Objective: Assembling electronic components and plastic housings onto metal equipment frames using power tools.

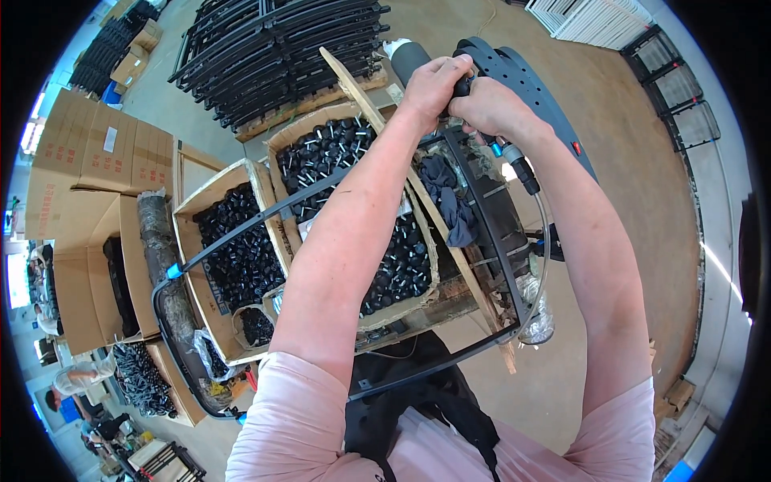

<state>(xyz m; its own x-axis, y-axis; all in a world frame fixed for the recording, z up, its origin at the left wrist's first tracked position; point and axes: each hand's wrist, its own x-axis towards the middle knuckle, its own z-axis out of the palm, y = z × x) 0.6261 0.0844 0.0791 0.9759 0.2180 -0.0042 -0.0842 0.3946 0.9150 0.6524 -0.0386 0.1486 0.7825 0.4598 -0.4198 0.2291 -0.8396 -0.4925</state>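
My left hand [435, 90] and my right hand [499, 108] are close together at the far side of the work area. Both are closed around a dark air tool [461, 85], mostly hidden by the fingers. Below my right hand, its hose fitting [520, 167] leads into a clear hose [546, 233]. Under my arms lies a black metal tube frame [499, 257] with rounded corners and blue pieces at its left end. My hands are over its far right corner; the tool's tip is hidden. Behind my right hand is a dark curved panel with holes [554, 120].
Wooden-sided boxes hold black parts [237, 241] and black-headed bolts [321, 153]. A wooden strip [458, 249] crosses beside a dark cloth [450, 197]. Stacked black frames [277, 56] stand at the back, cardboard cartons [96, 161] left, white racks [590, 24] far right. People work at lower left.
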